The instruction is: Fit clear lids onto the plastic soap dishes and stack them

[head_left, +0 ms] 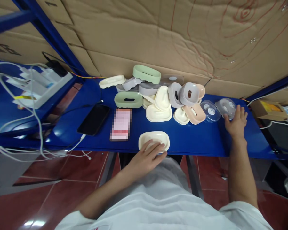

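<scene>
One cream dish (159,136) is lying at the lower centre of the frame, by the front edge of the blue table (206,142). Across it the left hand (146,158) is stretching loosely bent fingers; whether they are gripping it, I cannot tell. Toward the right of the frame, the right hand (237,123) is spreading its fingers, grasping nothing, its thumb just beside a clear lid (227,106). Around the frame's centre, a green tray (146,72) is topping the pile of cream, grey and peach pieces (162,97).
</scene>
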Demonstrator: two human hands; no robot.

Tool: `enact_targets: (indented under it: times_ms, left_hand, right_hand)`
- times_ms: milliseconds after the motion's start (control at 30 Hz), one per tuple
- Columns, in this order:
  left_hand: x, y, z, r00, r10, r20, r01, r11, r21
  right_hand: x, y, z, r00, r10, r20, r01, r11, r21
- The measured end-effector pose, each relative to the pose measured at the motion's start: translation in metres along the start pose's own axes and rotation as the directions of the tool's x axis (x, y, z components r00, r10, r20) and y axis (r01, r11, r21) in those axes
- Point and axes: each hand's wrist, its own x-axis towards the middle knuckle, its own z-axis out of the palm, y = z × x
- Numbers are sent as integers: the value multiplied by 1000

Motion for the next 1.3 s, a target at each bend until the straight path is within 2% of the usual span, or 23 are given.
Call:
enact_targets:
  times_ms: [67,167,233,300,400,533,600,667,767,800,1000,1100,1167,1300]
  left_hand:
    - [-5,-5,-6,997,-81,10,80,996,46]
    - [-11,-11,-10,986,-163,-15,164,984,68]
    - [-13,-13,-11,982,-186,-24,187,982,37]
    - [-12,-16,-11,983,-185,-14,185,983,-20]
    - [-8,-23,-10,990,-137,15,138,982,-128]
    - [-2,-34,-7,995,-95,-7,92,975,-202]
    - [0,-37,-5,994,-105,-28,96,969,-226]
    - [1,-39,-3,994,-107,-36,95,965,-243]
    - [2,-39,-2,995,-93,-26,84,966,-244]
    - [2,-39,-2,995,-92,-23,84,966,-244]
    - [0,-38,-1,991,-129,-22,120,960,-252]
    - [-1,-37,-3,984,-173,-29,161,956,-244]
    - [-3,-36,-5,973,-229,-42,211,944,-254]
    - [-5,-35,-8,952,-292,-92,263,934,-241]
  right_hand:
    - [-15,-35,-7,988,-138,-73,140,990,33]
    - [-50,-93,-13,910,-404,-93,414,898,148]
    - [-71,-127,-12,865,-500,-25,497,852,164]
    - [-84,-148,-8,848,-528,39,517,843,150]
    - [-91,-156,-9,863,-504,31,494,855,157]
    - [-100,-154,-30,876,-480,-38,475,847,239]
    - [-110,-157,-40,859,-511,-26,496,819,290]
    - [-120,-161,-42,816,-577,26,537,775,332]
    - [-130,-166,-34,734,-670,111,605,719,341]
    - [-130,-166,-30,720,-683,118,621,711,330]
    - [-127,-169,-21,751,-658,-52,645,716,266]
    - [-140,-179,-29,738,-671,-72,665,706,241]
    - [-154,-190,-36,695,-719,-25,703,672,234]
    - [-180,-214,-43,537,-841,59,786,524,328]
